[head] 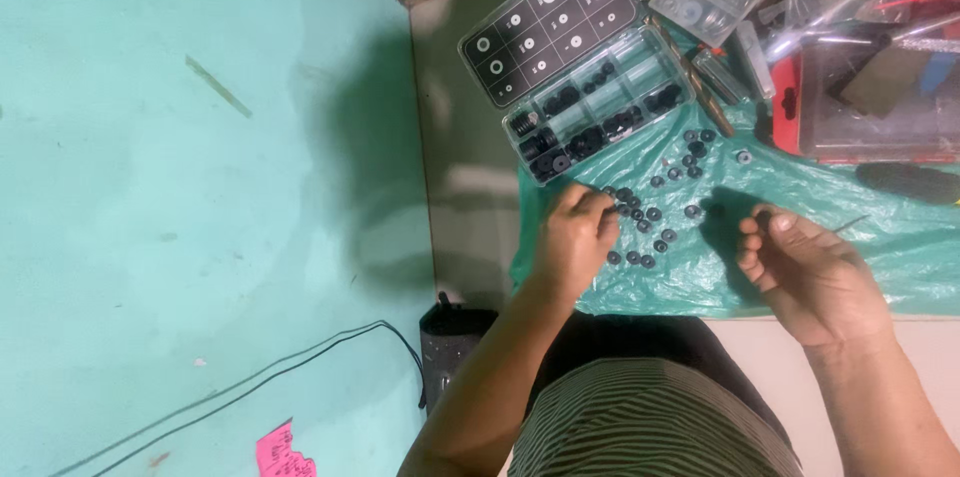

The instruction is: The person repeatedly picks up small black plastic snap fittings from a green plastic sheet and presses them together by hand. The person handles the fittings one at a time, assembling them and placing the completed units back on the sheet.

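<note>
Left hand (577, 237) pinching down on loose black washers (648, 222) spread over green plastic sheet (800, 187); right hand (805, 262) half-curled, apparently empty. Open organizer box (575, 62) near bench edge.

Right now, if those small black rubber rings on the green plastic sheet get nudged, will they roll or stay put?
The black rings lie flat, so they would probably slide, not roll. They look small and light, so likely scatter easily. The crinkled green sheet may shift under the left hand.

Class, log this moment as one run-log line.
left hand: on black washers | right hand: curled, apart | organizer box: open | green sheet: underneath
</note>
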